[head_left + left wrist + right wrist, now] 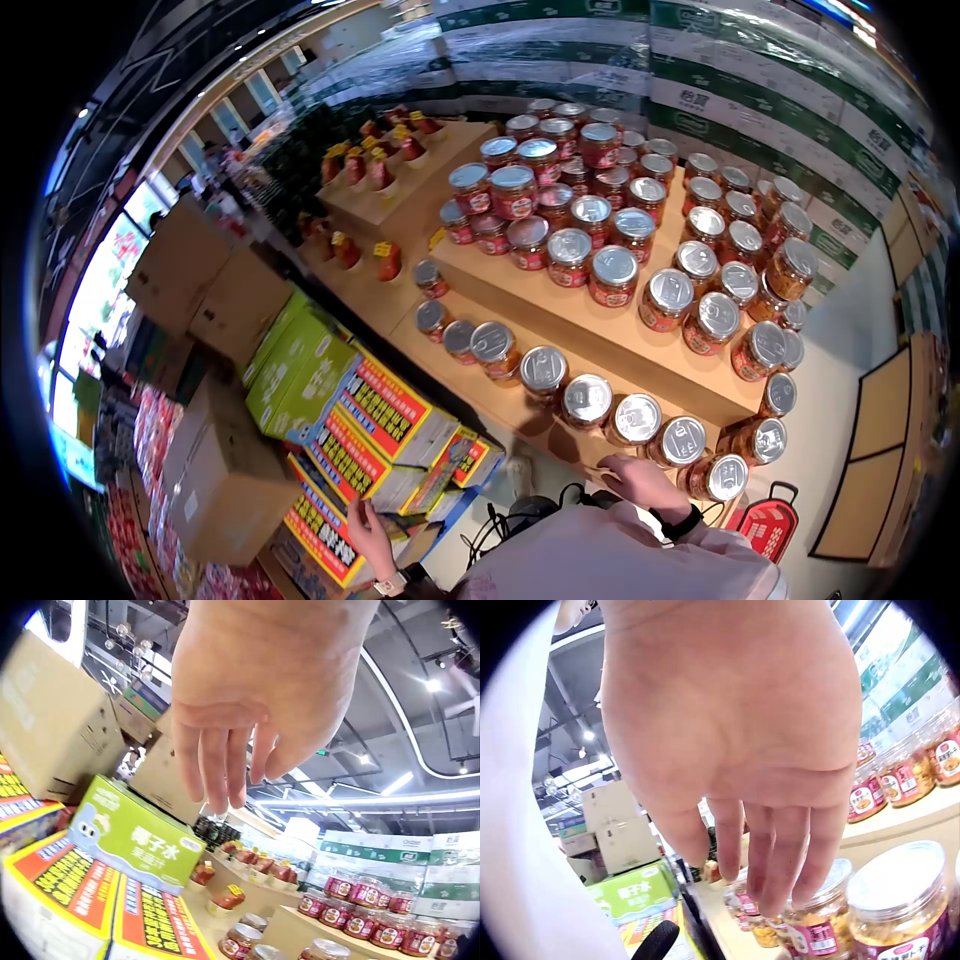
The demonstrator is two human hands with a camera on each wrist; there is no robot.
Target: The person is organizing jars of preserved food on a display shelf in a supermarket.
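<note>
Tiered tan wood-look display [600,335] carries the jars, with white-and-green cartons [760,110] wrapped in film stacked behind. Round clear jars with silver lids and red labels [637,418] stand upright along the front lower edge; more sit on the upper tier, some stacked.

Right hand [645,485]: palm bare, fingers extended and loosely spread, nothing gripped, just beside the front row. Contact with a jar: cannot tell (the wrist view has fingers overlapping jars, depth unclear).
Left hand [370,535]: empty too, fingers relaxed, near the yellow-and-red printed cartons [365,400]. Red plastic basket [768,525] is on the floor past the display's right end.

Step, my read: hands free at the front row, no grip made. Handling a front jar would call for the right hand to form a thumb-and-finger grip round one body or lid, then a straight lift. Main risk is knocking neighbours; spacing is tight and the edge is near.
</note>
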